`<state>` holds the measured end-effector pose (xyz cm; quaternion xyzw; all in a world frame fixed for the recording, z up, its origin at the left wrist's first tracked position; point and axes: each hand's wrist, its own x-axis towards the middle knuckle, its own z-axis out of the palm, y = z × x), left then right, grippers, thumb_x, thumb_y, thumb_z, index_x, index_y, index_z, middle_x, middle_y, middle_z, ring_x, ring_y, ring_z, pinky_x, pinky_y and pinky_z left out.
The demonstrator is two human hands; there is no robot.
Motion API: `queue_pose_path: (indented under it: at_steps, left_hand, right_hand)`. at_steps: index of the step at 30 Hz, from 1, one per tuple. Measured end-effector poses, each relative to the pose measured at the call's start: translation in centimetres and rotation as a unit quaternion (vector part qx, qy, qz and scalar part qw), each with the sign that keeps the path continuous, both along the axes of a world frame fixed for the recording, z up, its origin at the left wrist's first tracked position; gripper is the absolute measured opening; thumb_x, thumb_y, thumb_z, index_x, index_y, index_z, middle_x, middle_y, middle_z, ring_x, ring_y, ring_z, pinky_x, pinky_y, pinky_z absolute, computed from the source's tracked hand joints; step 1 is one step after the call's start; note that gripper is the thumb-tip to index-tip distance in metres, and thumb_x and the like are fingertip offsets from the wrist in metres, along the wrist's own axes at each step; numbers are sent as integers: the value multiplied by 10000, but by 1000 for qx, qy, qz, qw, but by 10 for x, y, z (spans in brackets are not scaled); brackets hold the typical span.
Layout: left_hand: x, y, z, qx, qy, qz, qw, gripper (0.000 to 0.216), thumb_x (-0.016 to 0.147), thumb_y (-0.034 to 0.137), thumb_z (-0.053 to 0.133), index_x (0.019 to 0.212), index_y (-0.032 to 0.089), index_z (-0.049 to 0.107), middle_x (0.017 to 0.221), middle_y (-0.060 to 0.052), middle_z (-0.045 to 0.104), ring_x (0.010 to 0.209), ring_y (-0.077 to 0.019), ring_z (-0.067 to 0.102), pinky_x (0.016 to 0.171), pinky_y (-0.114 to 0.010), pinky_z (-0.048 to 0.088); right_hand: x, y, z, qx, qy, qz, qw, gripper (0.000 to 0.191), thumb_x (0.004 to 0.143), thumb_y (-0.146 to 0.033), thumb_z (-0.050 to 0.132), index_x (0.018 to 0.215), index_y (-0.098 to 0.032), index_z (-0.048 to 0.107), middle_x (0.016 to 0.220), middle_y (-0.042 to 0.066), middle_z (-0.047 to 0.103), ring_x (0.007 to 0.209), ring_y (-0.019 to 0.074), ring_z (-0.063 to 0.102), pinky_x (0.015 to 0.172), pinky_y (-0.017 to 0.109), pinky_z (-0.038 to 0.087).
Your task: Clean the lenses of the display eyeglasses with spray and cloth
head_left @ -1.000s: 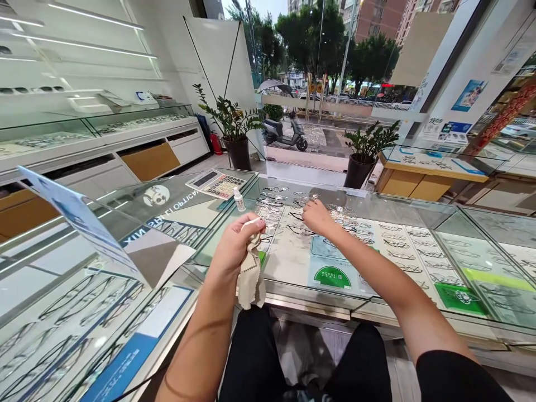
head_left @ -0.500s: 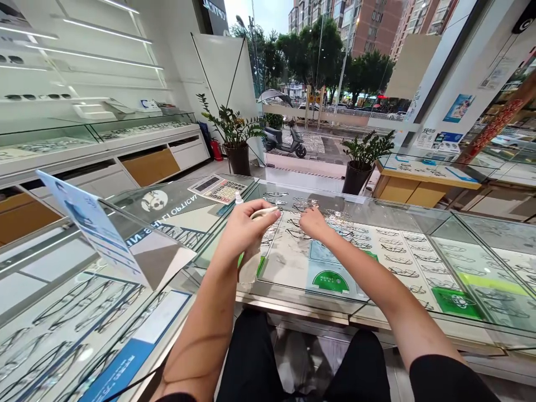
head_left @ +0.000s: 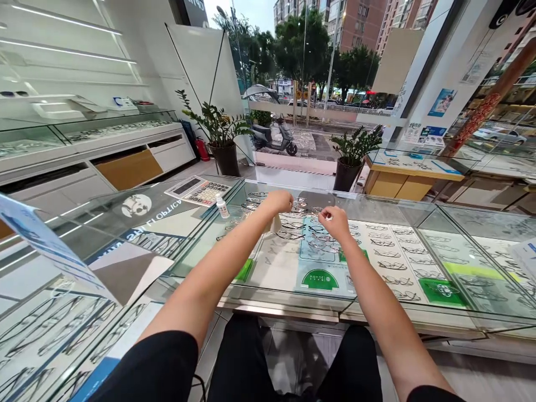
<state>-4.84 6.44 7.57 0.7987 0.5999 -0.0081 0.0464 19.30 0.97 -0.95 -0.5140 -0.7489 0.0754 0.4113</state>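
Note:
My left hand [head_left: 280, 202] reaches over the far part of the glass showcase [head_left: 268, 287], its fingers closed on a pale cloth [head_left: 274, 225] that hangs below the palm. Rows of eyeglasses [head_left: 291, 226] lie under and around it. To its right, my right hand [head_left: 335, 222] is closed with thumb and fingers curled together above the rows. A small light bit shows at its fingertips, too small to name. A small white bottle [head_left: 223, 207] stands upright on the glass, left of my left hand.
A calculator [head_left: 200, 191] lies on the counter at the left, with a folded display card [head_left: 50, 251] nearer to me. Green brand cards [head_left: 320, 279] lie among the eyeglasses. Two potted plants [head_left: 224, 159] stand beyond the showcase, before the window.
My left hand has moved right and forward with the cloth, uncovering the bottle. My right hand has shifted right, away from the far rows of eyeglasses. The view has turned slightly right.

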Motion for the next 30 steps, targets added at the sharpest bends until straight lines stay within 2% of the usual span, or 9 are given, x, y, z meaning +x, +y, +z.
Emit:
queue_pose_path:
  at_steps: [3, 6, 10, 14, 18, 22, 26, 28, 30]
  left_hand:
    - [10, 18, -22, -13, 28, -5, 1000, 261, 751, 166, 740, 987, 216, 837, 1103, -144, 805, 1059, -328, 727, 883, -348, 538]
    - [15, 28, -36, -15, 45, -8, 999, 244, 754, 173, 744, 975, 205, 842, 1104, -173, 799, 1069, -348, 730, 918, -380, 550]
    - [16, 30, -47, -11, 55, -8, 998, 222, 768, 168, 735, 962, 185, 842, 1104, -205, 790, 1058, -380, 738, 929, -427, 555]
    - [12, 27, -52, -7, 55, -13, 998, 226, 776, 162, 715, 961, 189, 843, 1098, -197, 791, 1052, -365, 739, 926, -410, 545]
    - [5, 24, -44, 7, 43, -16, 999, 258, 763, 175, 710, 979, 202, 848, 1066, -187, 795, 1015, -347, 735, 896, -390, 528]
    - [-6, 17, -21, 38, 8, -17, 999, 226, 776, 204, 693, 943, 201, 845, 1016, -172, 798, 945, -325, 726, 820, -354, 502]
    - [-15, 3, 1, 77, -56, -32, 995, 236, 862, 330, 653, 975, 226, 833, 972, -120, 803, 910, -288, 711, 763, -322, 468]
    - [-14, -8, 4, 89, -118, -51, 988, 279, 905, 415, 621, 993, 239, 818, 987, -81, 803, 891, -258, 702, 751, -311, 463]
    - [-8, -19, 0, 97, -243, -74, 962, 322, 912, 487, 616, 953, 220, 791, 992, -65, 792, 894, -243, 692, 776, -310, 472]
  right_hand:
    - [5, 5, -5, -2, 19, -10, 1000, 161, 892, -297, 640, 744, -234, 641, 785, 15, 730, 814, 217, 587, 859, 373, 360]
    - [7, 7, -4, 0, 26, -11, 1000, 159, 892, -290, 639, 742, -237, 651, 773, 3, 726, 806, 211, 583, 859, 372, 356]
    - [9, 5, -2, 4, 35, -12, 999, 155, 894, -286, 635, 746, -240, 651, 773, -4, 721, 813, 208, 586, 864, 372, 356]
    - [10, 4, 1, 4, 56, -11, 998, 129, 880, -275, 637, 755, -241, 637, 778, -11, 708, 811, 203, 584, 871, 375, 359]
    - [10, 3, 4, 6, 62, -11, 998, 112, 865, -267, 625, 756, -245, 609, 773, -8, 695, 808, 208, 581, 880, 383, 371]
    - [10, 0, 8, 8, 73, -9, 997, 76, 843, -245, 604, 768, -249, 590, 781, -5, 678, 803, 209, 576, 901, 392, 388]
    - [11, -2, 10, 2, 90, -7, 996, 67, 820, -234, 601, 764, -248, 568, 777, -10, 646, 793, 206, 565, 906, 396, 387]
    - [11, -1, 10, -2, 106, -6, 994, 92, 815, -232, 603, 738, -246, 554, 754, -17, 618, 783, 201, 548, 900, 391, 384]
    - [10, 0, 10, -12, 139, 3, 990, 120, 815, -243, 611, 715, -245, 547, 742, -17, 599, 783, 199, 535, 865, 373, 393]
